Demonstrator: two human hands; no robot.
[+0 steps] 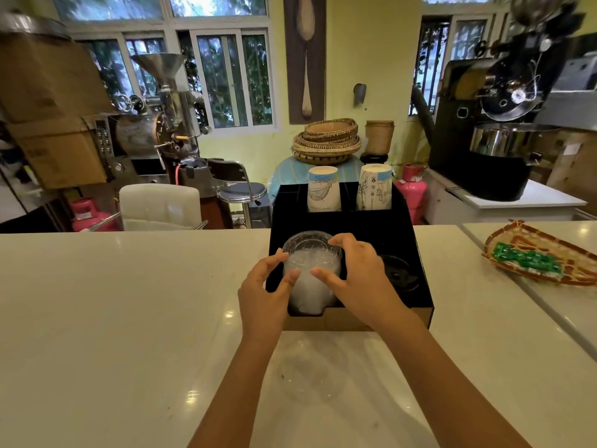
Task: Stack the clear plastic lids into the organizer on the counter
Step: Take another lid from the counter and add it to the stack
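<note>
Left fingers: curled, tips pressed against the left side of the stack of clear lids [310, 273]; thumb lies across the stack's front face.
Right fingers: arched over the stack's top right edge; thumb points left across the front, its tip close to the left thumb, contact between the two not resolvable.
Left hand [266, 294]: outside the organizer's left wall, reaching in over it.
Right hand [357, 276]: over the organizer, between the two front compartments.
Hold: stack clasped between both hands.
Stack position: front-left compartment of the black organizer [420, 286], rising above its walls; the topmost lid shows a raised round centre. Whether the stack's base rests on the compartment floor: cannot tell.
Front-right compartment: dark lids [399, 273], low in the well.
Rear compartments: two upside-down paper cup stacks, left [324, 189] and right [374, 187], upright, apart.
Loose lid [311, 373]: a faint clear one flat on the white counter [113, 318], near the organizer's front, between the forearms.
Counter, far right: woven tray [549, 253] holding green packets [526, 260].
</note>
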